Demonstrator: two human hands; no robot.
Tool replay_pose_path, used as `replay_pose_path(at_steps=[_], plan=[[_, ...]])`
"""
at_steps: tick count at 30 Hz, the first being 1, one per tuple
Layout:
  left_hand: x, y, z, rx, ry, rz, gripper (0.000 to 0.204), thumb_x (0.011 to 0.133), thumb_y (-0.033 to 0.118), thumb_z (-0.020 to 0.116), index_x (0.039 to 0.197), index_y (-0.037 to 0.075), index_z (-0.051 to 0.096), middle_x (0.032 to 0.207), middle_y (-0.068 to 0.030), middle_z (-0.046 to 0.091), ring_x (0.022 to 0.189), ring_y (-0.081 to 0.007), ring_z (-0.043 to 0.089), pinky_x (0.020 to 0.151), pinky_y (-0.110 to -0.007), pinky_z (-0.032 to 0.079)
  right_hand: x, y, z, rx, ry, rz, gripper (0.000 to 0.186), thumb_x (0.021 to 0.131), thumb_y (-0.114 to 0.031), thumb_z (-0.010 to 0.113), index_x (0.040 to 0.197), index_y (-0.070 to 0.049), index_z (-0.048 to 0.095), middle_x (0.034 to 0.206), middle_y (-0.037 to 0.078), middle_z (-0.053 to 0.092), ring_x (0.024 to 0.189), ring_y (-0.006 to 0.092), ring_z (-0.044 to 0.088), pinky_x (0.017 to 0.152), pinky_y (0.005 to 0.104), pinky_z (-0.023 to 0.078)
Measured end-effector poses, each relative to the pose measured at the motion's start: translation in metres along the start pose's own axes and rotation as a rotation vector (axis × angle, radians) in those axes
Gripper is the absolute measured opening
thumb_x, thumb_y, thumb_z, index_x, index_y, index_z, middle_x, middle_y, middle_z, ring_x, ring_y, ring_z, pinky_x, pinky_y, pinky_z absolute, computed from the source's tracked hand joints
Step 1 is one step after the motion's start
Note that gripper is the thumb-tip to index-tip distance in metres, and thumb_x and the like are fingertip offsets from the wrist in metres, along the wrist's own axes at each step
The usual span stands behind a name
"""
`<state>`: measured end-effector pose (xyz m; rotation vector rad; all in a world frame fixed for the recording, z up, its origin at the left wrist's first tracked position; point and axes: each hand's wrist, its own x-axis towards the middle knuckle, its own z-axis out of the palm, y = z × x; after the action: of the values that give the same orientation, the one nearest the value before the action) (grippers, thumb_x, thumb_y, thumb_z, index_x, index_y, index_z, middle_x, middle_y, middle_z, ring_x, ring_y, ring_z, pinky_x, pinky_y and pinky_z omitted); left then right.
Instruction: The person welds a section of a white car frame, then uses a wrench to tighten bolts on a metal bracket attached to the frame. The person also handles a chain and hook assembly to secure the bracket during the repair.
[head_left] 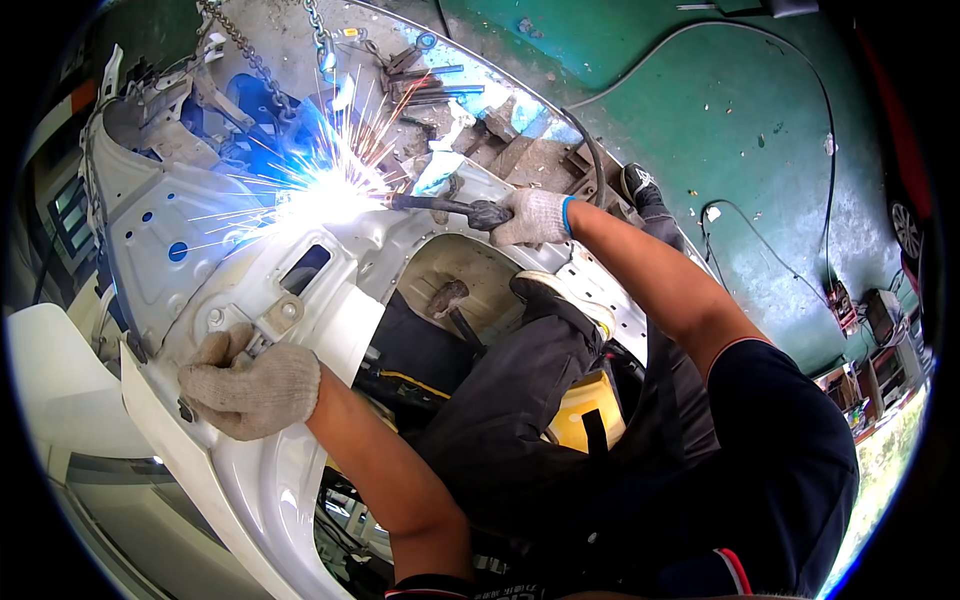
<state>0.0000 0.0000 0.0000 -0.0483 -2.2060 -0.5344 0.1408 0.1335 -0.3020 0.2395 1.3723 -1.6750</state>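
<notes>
Sparks (335, 185) fly as welding seems underway, the right hand (535, 218) wrapped round a torch (435, 203) reaching left from it, the half-curled left hand (262, 388) over the car body (338, 318), any grip there impossible to tell, the next move likely demanding steadiness!

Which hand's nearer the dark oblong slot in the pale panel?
Left. The left hand is below and left of the slot in the picture; the right hand is farther off to its upper right, gripping the welding torch.
</notes>
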Motion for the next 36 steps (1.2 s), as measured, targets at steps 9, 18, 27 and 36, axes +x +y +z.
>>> replay_pose_path(at_steps=[9, 18, 27, 36], plan=[[0.001, 0.001, 0.001, -0.003, 0.006, -0.019, 0.054, 0.111, 0.033, 0.044, 0.068, 0.005, 0.061, 0.070, -0.0084, 0.060, 0.056, -0.0179, 0.058, 0.056, -0.030, 0.048, -0.002, 0.002, 0.002, 0.058, 0.006, -0.039, 0.047, 0.080, -0.044, 0.082, 0.108, -0.006, 0.078, 0.073, 0.002, 0.068, 0.062, 0.0141, 0.065, 0.057, 0.0334, 0.055], [-0.001, 0.003, 0.003, -0.033, 0.030, -0.048, 0.054, 0.110, 0.035, 0.046, 0.068, 0.004, 0.058, 0.070, -0.0101, 0.058, 0.056, -0.0196, 0.057, 0.055, -0.030, 0.048, -0.006, 0.007, 0.003, 0.054, 0.006, -0.026, 0.049, 0.079, -0.046, 0.083, 0.104, -0.004, 0.077, 0.073, 0.003, 0.068, 0.061, 0.0145, 0.065, 0.057, 0.0339, 0.055], [0.000, 0.002, 0.002, 0.007, 0.008, -0.001, 0.055, 0.111, 0.035, 0.042, 0.068, 0.005, 0.058, 0.066, -0.0093, 0.058, 0.056, -0.0190, 0.057, 0.059, -0.032, 0.049, -0.003, 0.003, 0.002, 0.024, 0.026, -0.033, 0.048, 0.079, -0.045, 0.082, 0.103, -0.004, 0.077, 0.074, 0.003, 0.069, 0.063, 0.0155, 0.066, 0.058, 0.0349, 0.056], [0.001, -0.001, 0.001, 0.060, -0.004, 0.082, 0.056, 0.113, 0.032, 0.038, 0.068, 0.006, 0.058, 0.065, -0.0082, 0.059, 0.055, -0.0174, 0.056, 0.058, -0.031, 0.049, -0.006, 0.000, 0.001, 0.045, -0.017, -0.021, 0.047, 0.082, -0.041, 0.081, 0.112, -0.005, 0.076, 0.076, 0.003, 0.069, 0.064, 0.0151, 0.065, 0.059, 0.0353, 0.055]])
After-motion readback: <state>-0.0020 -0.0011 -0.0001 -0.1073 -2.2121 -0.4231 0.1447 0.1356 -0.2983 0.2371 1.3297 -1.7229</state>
